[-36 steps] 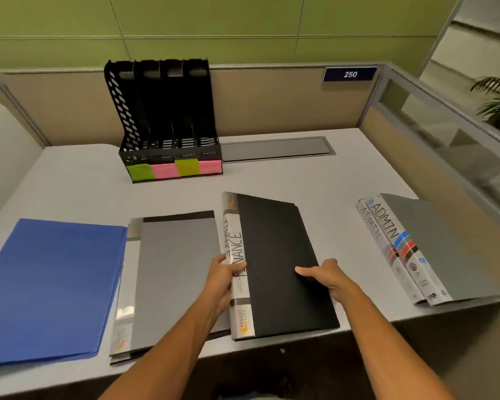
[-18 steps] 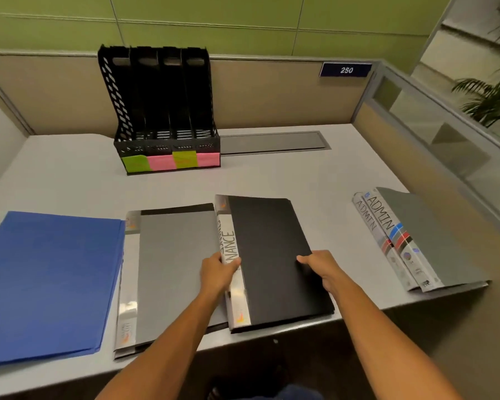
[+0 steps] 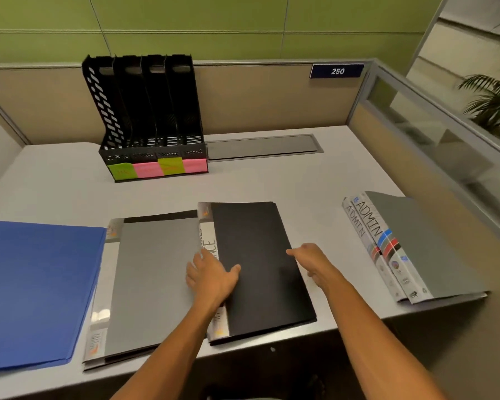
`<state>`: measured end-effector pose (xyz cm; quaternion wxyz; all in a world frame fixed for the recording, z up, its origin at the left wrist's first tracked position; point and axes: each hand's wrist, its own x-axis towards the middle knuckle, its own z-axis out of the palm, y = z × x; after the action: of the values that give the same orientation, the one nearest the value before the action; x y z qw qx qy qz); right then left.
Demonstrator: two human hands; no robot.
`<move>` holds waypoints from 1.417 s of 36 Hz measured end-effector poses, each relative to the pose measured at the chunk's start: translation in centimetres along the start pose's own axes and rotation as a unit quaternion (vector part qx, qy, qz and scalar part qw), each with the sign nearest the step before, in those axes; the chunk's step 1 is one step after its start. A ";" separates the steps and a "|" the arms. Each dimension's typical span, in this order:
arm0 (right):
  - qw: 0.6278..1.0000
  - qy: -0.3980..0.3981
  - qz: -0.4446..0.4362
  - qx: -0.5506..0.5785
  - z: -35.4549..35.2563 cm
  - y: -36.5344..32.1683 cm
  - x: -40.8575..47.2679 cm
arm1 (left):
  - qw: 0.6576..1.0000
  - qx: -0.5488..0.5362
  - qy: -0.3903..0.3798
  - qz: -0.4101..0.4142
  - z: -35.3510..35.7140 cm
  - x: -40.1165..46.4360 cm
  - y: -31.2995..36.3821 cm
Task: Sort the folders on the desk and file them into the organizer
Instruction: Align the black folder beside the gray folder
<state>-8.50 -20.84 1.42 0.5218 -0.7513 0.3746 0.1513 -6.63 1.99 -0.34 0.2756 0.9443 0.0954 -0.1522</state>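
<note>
Grey desk surface [image 3: 315, 192] fills my view inside a beige-walled cubicle. Low in the centre, my left hand [image 3: 211, 277] lies with fingers spread flat on the spine of the black plastic folder [image 3: 254, 255]; my right hand [image 3: 312, 259] curls its fingers over the folder's right edge. Left of it lies a grey plastic folder [image 3: 153, 281], then a blue paper folder [image 3: 38, 293] at lower left. Two grey ADMIN-labelled binders [image 3: 410, 243] sit at right. Upper left stands the black four-slot file organizer [image 3: 145, 116].
</note>
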 end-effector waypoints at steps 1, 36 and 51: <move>1.000 -0.004 -0.021 -0.002 -0.7 -0.7 -0.3 | 0.999 0.032 0.013 0.007 0.2 -0.6 0.9; 0.974 0.201 0.003 -0.102 -33.1 12.0 8.4 | 0.914 -0.289 -0.282 0.021 18.4 -9.3 31.9; 0.971 0.163 0.066 -0.164 -33.9 14.1 9.7 | 0.862 -0.433 -0.229 -0.128 21.9 -7.9 33.0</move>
<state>-17.65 -57.65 -0.17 0.3120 -0.8150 0.4732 0.1202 -10.50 -38.19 0.98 0.6490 0.6479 0.2059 -0.3416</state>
